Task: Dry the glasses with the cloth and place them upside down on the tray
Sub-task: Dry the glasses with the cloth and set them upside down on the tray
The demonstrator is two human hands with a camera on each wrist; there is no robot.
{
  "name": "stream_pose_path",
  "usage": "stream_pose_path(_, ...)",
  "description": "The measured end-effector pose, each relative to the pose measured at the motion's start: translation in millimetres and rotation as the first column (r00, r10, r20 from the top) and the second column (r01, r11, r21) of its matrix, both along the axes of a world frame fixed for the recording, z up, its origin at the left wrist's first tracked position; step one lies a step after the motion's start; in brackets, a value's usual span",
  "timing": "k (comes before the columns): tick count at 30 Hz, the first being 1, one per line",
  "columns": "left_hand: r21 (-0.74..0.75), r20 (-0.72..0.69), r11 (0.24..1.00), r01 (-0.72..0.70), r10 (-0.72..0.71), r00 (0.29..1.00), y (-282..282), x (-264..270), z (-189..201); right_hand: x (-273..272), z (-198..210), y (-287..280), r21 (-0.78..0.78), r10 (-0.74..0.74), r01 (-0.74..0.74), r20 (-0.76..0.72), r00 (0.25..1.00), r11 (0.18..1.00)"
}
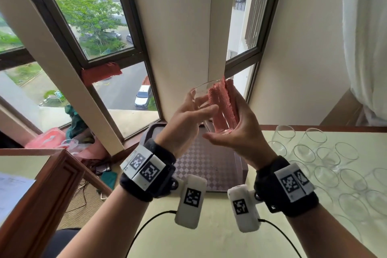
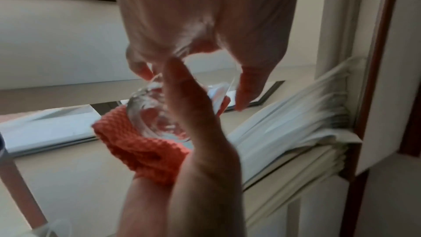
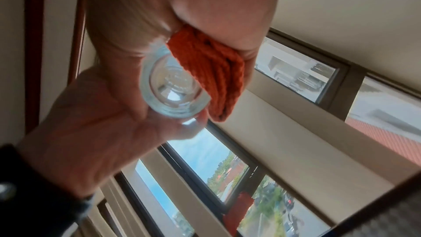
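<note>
Clear glass (image 1: 206,107), tilted with its mouth up and to the left, is held in the air between both hands over the tray. The right hand (image 1: 236,132) cups it from the right with a folded orange-pink cloth (image 1: 224,100) pressed between palm and glass; the cloth runs along the glass wall, and the fingers curl round the far side. The left hand (image 1: 188,121) steadies the glass from the left, its fingers spread along the wall near the rim. From the right wrist the thick round base (image 3: 175,89) faces the camera, with the cloth (image 3: 209,71) lying against its side.

Below the hands sits a dark tray (image 1: 244,170) with a checkered floor, on a pale tabletop (image 1: 209,243) edged in reddish wood. To the right of the tray a crowd of other clear glasses (image 1: 326,174) stands close together on the table, some touching. Beyond the table is a cream column and dark-framed windows (image 1: 88,27) giving onto trees and a road. A white curtain (image 1: 366,37) hangs at far right. Left of the table, a wooden desk (image 1: 41,184) holds papers, and bags lie on the floor by the window.
</note>
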State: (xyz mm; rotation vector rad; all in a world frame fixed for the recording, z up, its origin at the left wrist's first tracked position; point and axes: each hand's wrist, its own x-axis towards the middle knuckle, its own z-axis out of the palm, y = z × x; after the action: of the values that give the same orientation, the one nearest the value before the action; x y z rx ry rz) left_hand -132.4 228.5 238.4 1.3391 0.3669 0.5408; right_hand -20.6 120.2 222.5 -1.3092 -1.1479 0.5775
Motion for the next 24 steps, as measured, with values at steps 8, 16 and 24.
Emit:
stream_pose_path(8,-0.014,0.077,1.000,-0.007,0.008,0.997,-14.7,1.4,9.9,-0.8,10.5,-7.0,0.029,0.135,-0.132,-0.144,0.980,0.991)
stream_pose_path(16,-0.072,0.037,0.994,-0.076,0.079,0.996,-5.8,-2.3,10.6,-3.7,6.2,-5.1,0.029,-0.011,0.013,-0.043,0.999,1.000)
stream_pose_path(24,-0.029,0.102,0.996,-0.087,0.090,0.991,-22.0,5.6,16.5,-8.7,13.1,-6.9,0.065,0.065,-0.060,-0.064,0.996,0.996)
